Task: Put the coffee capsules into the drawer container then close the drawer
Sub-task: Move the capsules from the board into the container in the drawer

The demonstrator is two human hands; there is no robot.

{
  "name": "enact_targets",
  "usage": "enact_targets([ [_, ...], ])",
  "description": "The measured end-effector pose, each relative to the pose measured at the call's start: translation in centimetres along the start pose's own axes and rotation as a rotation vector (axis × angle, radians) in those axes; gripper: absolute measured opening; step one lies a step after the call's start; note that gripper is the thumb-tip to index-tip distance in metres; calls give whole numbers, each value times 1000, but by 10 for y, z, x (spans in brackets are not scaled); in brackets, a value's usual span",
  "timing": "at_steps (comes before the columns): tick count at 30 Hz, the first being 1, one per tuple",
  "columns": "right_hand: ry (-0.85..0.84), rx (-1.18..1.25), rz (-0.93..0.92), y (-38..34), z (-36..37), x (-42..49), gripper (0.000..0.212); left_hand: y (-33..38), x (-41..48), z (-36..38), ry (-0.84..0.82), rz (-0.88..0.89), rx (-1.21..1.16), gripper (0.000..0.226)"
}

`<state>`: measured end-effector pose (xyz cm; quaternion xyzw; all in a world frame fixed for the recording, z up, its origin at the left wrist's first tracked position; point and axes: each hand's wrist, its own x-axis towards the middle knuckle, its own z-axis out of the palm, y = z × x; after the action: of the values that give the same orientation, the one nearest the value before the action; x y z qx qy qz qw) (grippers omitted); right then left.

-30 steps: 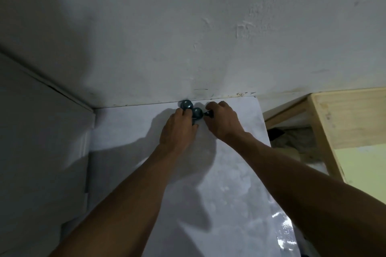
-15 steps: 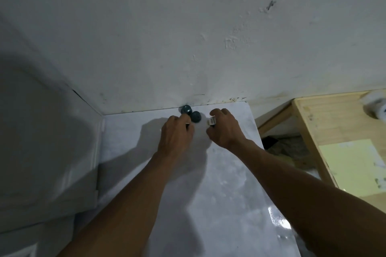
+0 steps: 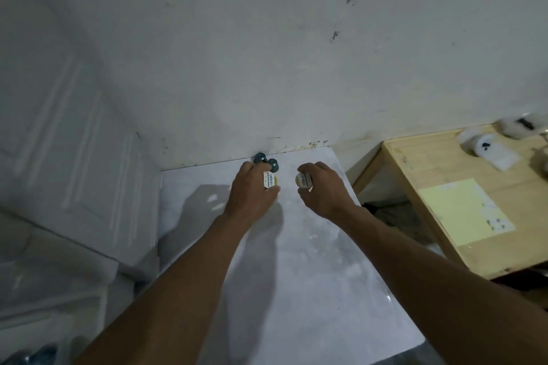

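A capsule (image 3: 269, 180) was found pinched between the thumb and curled fingers of the left hand (image 3: 250, 191), its pale lid turned to the camera. A second capsule (image 3: 303, 180) was held the same way in the right hand (image 3: 324, 191), with the fingers curled round it. Both hands were recorded over the far end of the table (image 3: 311, 275), close to the wall (image 3: 267, 68).

A second earlier, both hands had been pressed in together at the cluster by the wall. They had since been drawn back and apart, with one capsule taken in each.

A teal pair (image 3: 260, 158) was left on the table against the wall, the two touching each other, just beyond the left fingers.

The drawer was not identified in view. Blurred teal shapes (image 3: 38, 354) were noted at lower left, but what they lay in could not be told.

Pick-up was judged complete for the two held capsules, with carriage to the drawer outstanding. A further trip was judged necessary for the teal pair before the drawer could be closed.
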<state>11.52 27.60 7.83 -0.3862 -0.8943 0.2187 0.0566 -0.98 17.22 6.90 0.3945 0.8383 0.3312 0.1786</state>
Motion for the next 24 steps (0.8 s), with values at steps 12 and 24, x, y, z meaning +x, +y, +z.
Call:
enact_targets([
  [12, 105, 115, -132, -11, -30, -80, 50, 21, -89, -26, 192, 58, -53, 49],
  [24, 79, 233, -287, -43, -25, -204, 44, 15, -241, -47, 302, -27, -132, 47],
])
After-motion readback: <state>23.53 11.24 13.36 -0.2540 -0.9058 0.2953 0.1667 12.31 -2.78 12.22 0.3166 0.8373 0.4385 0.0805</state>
